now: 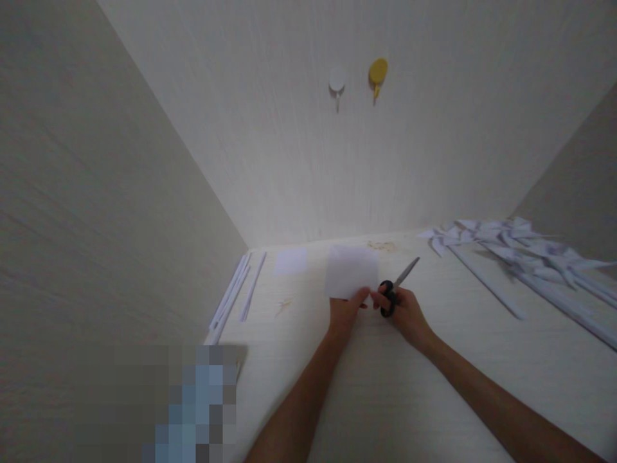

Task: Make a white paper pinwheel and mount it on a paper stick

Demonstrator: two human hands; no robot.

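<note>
A square sheet of white paper (351, 270) is held up by my left hand (346, 312), whose thumb presses on its lower right corner. My right hand (405, 315) is closed around the black handles of a pair of scissors (406, 272). The blades point up and to the right, away from the paper, and look closed. Fingertips of the right hand are close to the paper's lower right corner; whether they touch it I cannot tell.
Another white paper square (290, 261) lies left of my hands, with rolled paper sticks (253, 286) beyond it. At right are several paper pinwheels (520, 247) on sticks. A white hook (337, 80) and a yellow hook (378, 72) hang on the back wall. A blurred patch (193, 405) covers the lower left.
</note>
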